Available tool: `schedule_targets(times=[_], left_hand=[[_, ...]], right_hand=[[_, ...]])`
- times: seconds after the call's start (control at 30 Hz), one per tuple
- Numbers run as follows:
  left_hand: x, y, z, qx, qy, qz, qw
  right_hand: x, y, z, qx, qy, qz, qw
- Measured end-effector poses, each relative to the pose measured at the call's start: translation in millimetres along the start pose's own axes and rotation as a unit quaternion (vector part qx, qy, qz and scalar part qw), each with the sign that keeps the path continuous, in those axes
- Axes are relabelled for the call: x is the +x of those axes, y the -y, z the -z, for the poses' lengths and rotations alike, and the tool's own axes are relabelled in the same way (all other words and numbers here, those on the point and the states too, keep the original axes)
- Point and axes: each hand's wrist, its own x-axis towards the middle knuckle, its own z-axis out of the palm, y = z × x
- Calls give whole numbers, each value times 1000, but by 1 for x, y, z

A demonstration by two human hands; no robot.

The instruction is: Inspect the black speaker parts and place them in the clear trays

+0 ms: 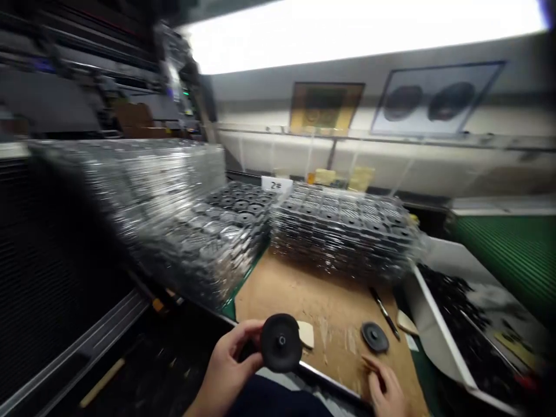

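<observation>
Holding a black disc [281, 341] up in front of the body, the left hand [228, 365] has thumb and fingers pinched on its rim; the disc faces the camera, a small hub showing at its middle. It hangs over the near edge of the brown board [321, 301], clear of the surface

Right hand [384, 389] low at the near right of the board, fingers curled loosely, resting on or just above the wood; cannot tell whether it grips anything. A second disc [374, 337] lies flat on the board just beyond that hand, apart from it

Pen [384, 313] lying on the board beside the second disc, angled toward the trays. Small pale card [306, 333] on the board just right of the held disc, partly hidden by it. Another pale scrap [406, 322] at the board's right edge

Behind the board: stack of clear trays [343, 234] loaded with black discs. A second stack [230, 223] to its left, a taller blurred stack [139, 185] further left. White tag [277, 185] marked "2=" standing between the two rear stacks

White bin [434, 324] to the right of the board, dark parts inside. Green belt [508, 249] beyond it. Two posters [434, 98] on the back wall; picture blurred throughout, details soft
</observation>
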Motion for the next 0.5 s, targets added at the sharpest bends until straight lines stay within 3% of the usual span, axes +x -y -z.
schedule_targets(times=[0.13, 0.2, 0.27, 0.37, 0.5], left_hand=[[34, 24, -24, 17, 65, 76, 995], [49, 37, -38, 50, 127, 97, 986], [60, 49, -51, 89, 211, 100, 968], [73, 61, -65, 106, 301, 101, 942], [89, 65, -82, 87, 336, 121, 930]], right_hand=[[-4, 54, 11, 56, 100, 30, 993], [-2, 85, 13, 115, 169, 85, 975], [2, 103, 11, 138, 189, 103, 967], [8, 102, 6, 150, 217, 82, 961], [15, 84, 8, 158, 272, -6, 949]])
